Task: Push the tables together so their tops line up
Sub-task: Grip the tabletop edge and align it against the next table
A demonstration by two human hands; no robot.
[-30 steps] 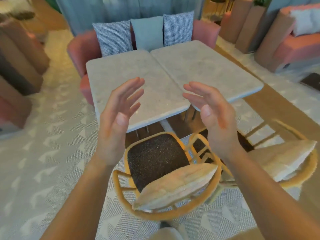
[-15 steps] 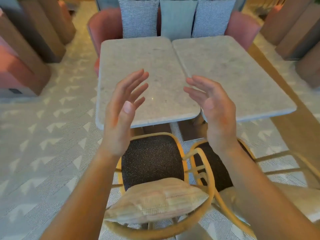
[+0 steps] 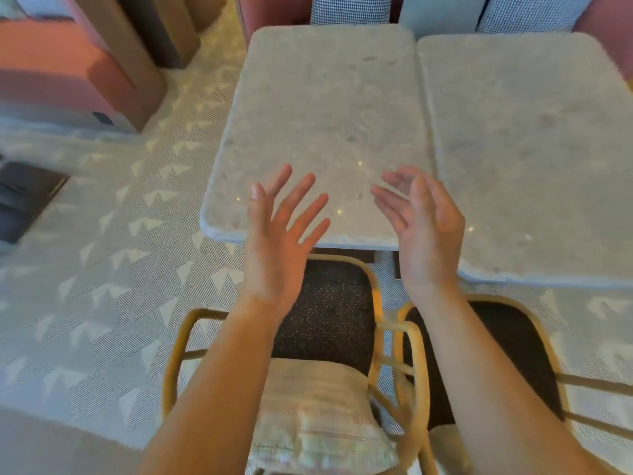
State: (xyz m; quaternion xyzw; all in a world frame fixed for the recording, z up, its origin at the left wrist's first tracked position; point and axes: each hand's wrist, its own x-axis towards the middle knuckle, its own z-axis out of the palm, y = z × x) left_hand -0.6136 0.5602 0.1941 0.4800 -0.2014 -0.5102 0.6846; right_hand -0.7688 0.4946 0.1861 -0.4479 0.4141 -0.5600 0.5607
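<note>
Two pale stone-topped tables stand side by side with a thin seam between them. The left table [image 3: 318,108] has its near edge farther from me than the near edge of the right table [image 3: 534,149], so the fronts are offset. My left hand [image 3: 277,234] hovers over the left table's near edge, fingers spread, palm facing right. My right hand [image 3: 424,224] hovers near the seam, fingers loosely bent, palm facing left. Neither hand touches or holds anything.
Two rattan chairs with dark seats stand between me and the tables, the left chair [image 3: 325,313] with a pale cushion [image 3: 318,419], the right chair [image 3: 507,354] beside it. A pink sofa with cushions [image 3: 349,8] lies behind the tables. Patterned carpet [image 3: 102,269] spreads to the left.
The view has swung left and closer, so the tables now sit to the right. My hands have come nearer each other and my left fingers have spread wider.
</note>
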